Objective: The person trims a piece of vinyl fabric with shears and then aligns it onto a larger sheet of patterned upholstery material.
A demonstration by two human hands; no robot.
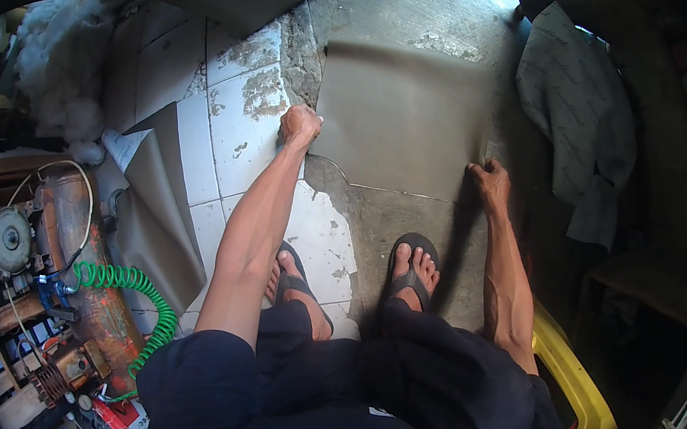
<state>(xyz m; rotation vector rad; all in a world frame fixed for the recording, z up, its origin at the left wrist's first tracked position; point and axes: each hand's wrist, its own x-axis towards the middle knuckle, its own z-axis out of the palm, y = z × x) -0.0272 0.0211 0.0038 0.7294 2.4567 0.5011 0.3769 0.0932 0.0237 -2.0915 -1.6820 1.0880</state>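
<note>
A brownish-grey sheet, like vinyl or leatherette (404, 117), stretches between my two hands over the floor. My left hand (299, 124) is closed in a fist at its left edge. At the near right corner, my right hand (491, 183) pinches the sheet between thumb and fingers. The near edge of the sheet runs slightly wavy from one hand toward the other. My feet in dark flip-flops (415, 272) stand on the near side of it.
To the left stand a rusty compressor tank (85, 263) and a coiled green hose (146, 282). Another brownish sheet (156, 212) lies rumpled beside the white tiles (199, 159). White stuffing (63, 64) is piled far left. Grey patterned fabric (574, 105) hangs right, above a yellow plastic object (576, 379).
</note>
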